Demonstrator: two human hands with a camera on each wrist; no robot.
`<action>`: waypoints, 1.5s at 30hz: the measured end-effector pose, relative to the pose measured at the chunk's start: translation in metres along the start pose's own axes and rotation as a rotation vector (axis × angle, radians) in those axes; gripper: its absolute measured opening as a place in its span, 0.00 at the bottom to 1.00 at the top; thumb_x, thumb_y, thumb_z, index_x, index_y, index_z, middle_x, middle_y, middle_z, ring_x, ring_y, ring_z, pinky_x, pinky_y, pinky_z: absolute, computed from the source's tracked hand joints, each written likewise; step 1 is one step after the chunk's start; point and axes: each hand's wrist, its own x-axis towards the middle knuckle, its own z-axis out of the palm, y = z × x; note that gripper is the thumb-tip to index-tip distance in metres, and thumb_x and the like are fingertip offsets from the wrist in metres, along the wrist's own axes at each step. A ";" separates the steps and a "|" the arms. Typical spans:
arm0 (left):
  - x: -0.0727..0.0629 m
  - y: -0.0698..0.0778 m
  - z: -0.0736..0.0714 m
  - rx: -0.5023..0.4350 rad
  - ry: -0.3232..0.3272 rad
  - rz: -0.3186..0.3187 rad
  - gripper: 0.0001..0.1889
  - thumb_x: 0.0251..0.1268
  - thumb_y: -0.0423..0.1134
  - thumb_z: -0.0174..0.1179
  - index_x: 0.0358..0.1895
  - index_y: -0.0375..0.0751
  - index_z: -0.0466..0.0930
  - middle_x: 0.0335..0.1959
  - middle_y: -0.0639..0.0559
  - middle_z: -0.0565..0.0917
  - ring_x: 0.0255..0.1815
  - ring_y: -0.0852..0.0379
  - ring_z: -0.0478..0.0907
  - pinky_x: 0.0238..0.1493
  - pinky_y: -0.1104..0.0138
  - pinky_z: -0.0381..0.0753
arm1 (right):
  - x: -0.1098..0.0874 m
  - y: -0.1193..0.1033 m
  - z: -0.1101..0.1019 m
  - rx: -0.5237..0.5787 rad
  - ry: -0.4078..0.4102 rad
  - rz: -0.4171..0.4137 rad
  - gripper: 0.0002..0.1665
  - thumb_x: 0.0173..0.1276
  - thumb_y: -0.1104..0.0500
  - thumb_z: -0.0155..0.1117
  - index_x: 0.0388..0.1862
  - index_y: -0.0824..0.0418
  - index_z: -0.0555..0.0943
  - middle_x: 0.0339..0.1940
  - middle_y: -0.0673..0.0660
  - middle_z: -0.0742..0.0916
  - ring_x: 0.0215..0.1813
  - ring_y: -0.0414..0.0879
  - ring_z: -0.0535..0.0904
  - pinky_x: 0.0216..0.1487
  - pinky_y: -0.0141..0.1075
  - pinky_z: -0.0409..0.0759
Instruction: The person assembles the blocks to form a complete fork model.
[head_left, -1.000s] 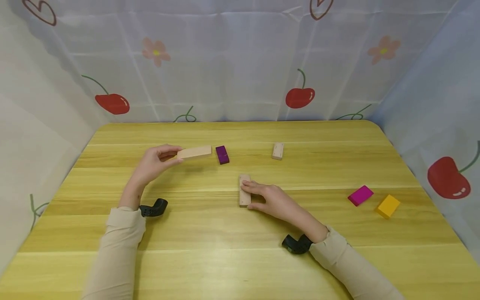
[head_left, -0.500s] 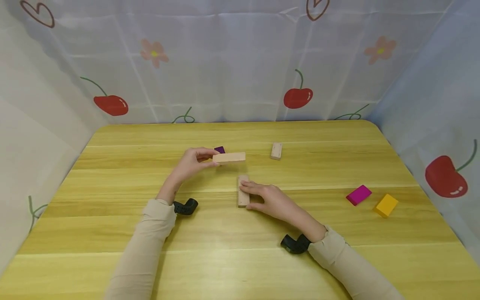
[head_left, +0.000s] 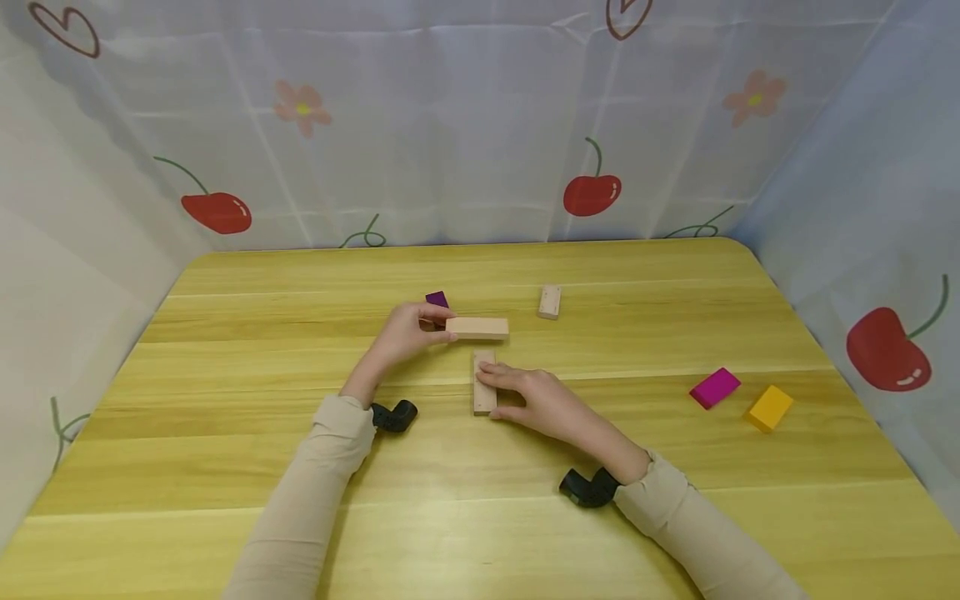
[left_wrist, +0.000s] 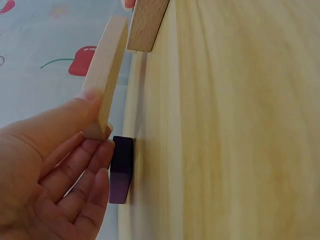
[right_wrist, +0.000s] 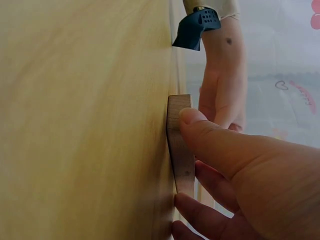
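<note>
My left hand [head_left: 403,335] pinches one end of a long pale wooden block [head_left: 477,328] between thumb and fingertips, holding it level and crosswise above the table. In the left wrist view the thumb presses the side of this block [left_wrist: 106,70]. A second wooden block [head_left: 483,395], with small dots on its top, lies lengthwise on the table just below it. My right hand [head_left: 543,402] grips that one from the right, with fingertips on its top and thumb by its near end. A dark purple block [head_left: 437,298] lies behind the left hand, partly covered by it.
A smaller dotted wooden block [head_left: 550,302] lies farther back, right of the middle. Toward the right are a magenta block [head_left: 715,387] and a yellow block [head_left: 770,408] on the wooden table [head_left: 480,533]. A printed curtain [head_left: 450,125] hangs behind the table.
My left hand has carried its wooden block to the right and a little nearer, from left of the purple block to beyond the second block's far end. The right hand has stayed put.
</note>
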 end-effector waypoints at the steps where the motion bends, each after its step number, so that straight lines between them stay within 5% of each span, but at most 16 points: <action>1: 0.000 0.000 0.001 0.011 0.002 -0.001 0.16 0.56 0.34 0.68 0.47 0.33 0.83 0.41 0.44 0.82 0.42 0.51 0.77 0.46 0.62 0.77 | 0.000 0.000 0.000 0.000 -0.003 0.000 0.33 0.64 0.53 0.65 0.67 0.60 0.69 0.68 0.53 0.69 0.68 0.45 0.62 0.63 0.41 0.65; 10: 0.003 0.002 0.004 0.212 0.020 0.029 0.16 0.56 0.35 0.67 0.48 0.34 0.83 0.38 0.45 0.83 0.37 0.52 0.77 0.40 0.62 0.77 | 0.000 0.000 0.000 -0.003 0.009 -0.004 0.33 0.64 0.53 0.65 0.66 0.60 0.70 0.67 0.53 0.70 0.67 0.46 0.63 0.63 0.41 0.65; 17: 0.004 0.005 0.006 0.396 -0.018 0.054 0.17 0.58 0.37 0.67 0.50 0.34 0.82 0.43 0.44 0.82 0.45 0.49 0.77 0.49 0.60 0.74 | 0.000 0.000 0.001 0.001 0.018 -0.008 0.32 0.64 0.54 0.65 0.66 0.60 0.70 0.67 0.53 0.70 0.67 0.46 0.63 0.63 0.41 0.65; 29: -0.003 0.002 0.012 0.350 -0.057 0.149 0.17 0.56 0.37 0.68 0.48 0.35 0.83 0.39 0.48 0.81 0.36 0.55 0.74 0.36 0.65 0.74 | -0.001 0.000 0.000 0.009 0.007 -0.002 0.33 0.64 0.54 0.65 0.66 0.60 0.70 0.67 0.53 0.69 0.67 0.45 0.63 0.61 0.41 0.67; 45: -0.006 0.003 0.012 0.388 -0.072 0.170 0.16 0.57 0.37 0.67 0.48 0.35 0.83 0.40 0.47 0.81 0.40 0.53 0.75 0.42 0.63 0.75 | -0.001 0.000 0.001 0.009 0.010 -0.008 0.32 0.64 0.54 0.65 0.66 0.60 0.70 0.68 0.52 0.69 0.67 0.46 0.63 0.61 0.41 0.67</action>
